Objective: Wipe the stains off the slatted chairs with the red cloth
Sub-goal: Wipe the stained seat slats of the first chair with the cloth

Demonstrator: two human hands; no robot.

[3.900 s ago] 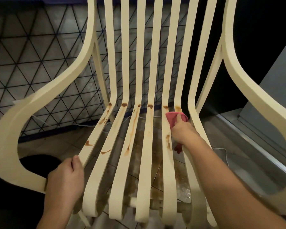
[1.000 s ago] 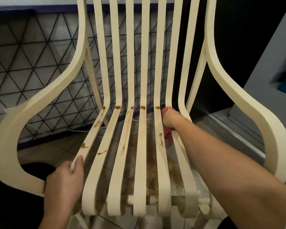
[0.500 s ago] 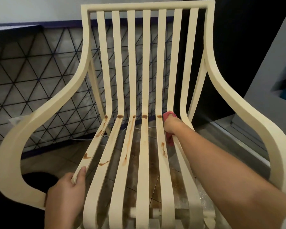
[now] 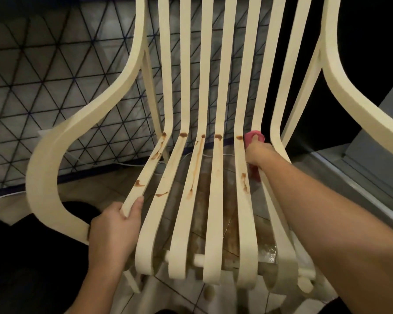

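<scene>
A cream slatted chair fills the view, its seat slats marked with brown stains at the bend and further streaks toward the front. My right hand grips the red cloth against the second slat from the right, at the seat's back bend. A tail of the cloth hangs below the hand between the slats. My left hand holds the front end of the leftmost seat slat, thumb on top.
The chair's curved armrests rise on both sides. Behind it runs a wall panel with a black triangle pattern. Tiled floor with brown marks shows under the slats. A grey step and metal rail lie to the right.
My head has moved closer and lower, so the chair's top rail has left the view. My right hand stays at the same slat's bend with the cloth. My left hand keeps its hold.
</scene>
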